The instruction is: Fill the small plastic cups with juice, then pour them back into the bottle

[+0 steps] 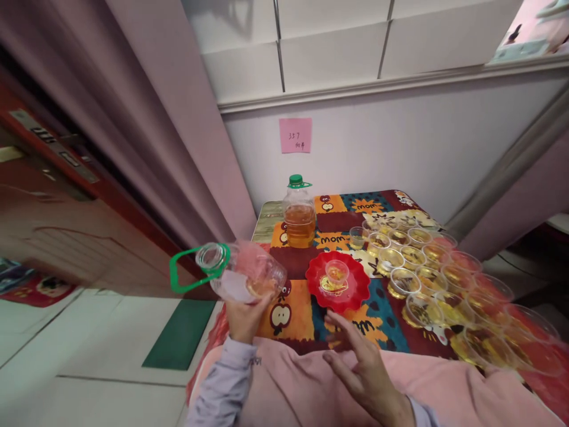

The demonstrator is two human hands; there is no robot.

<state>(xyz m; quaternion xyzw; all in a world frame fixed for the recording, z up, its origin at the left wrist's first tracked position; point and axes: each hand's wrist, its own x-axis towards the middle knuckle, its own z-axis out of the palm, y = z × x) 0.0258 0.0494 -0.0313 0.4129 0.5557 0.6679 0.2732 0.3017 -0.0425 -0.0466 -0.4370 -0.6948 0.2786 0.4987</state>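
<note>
My left hand (249, 314) is wrapped round the body of a clear plastic jug (233, 286) with a green ring handle. The jug lies tilted, its uncapped mouth pointing left; whether any liquid is inside, I cannot tell. Fingers apart, my right hand (362, 367) holds nothing and hovers just in front of a red scalloped plate (313, 287). On that plate stands a small clear plastic cup (336, 273) with a little amber content. Behind the plate, another jug (300, 222) stands upright with a green cap, partly filled with amber liquid.
Many clear cups (413, 256) of yellowish liquid crowd the right side of the patterned table (288, 261). A pink note (296, 136) is stuck on the wall behind. Left of the table are a curtain (200, 148) and a wooden door (80, 237).
</note>
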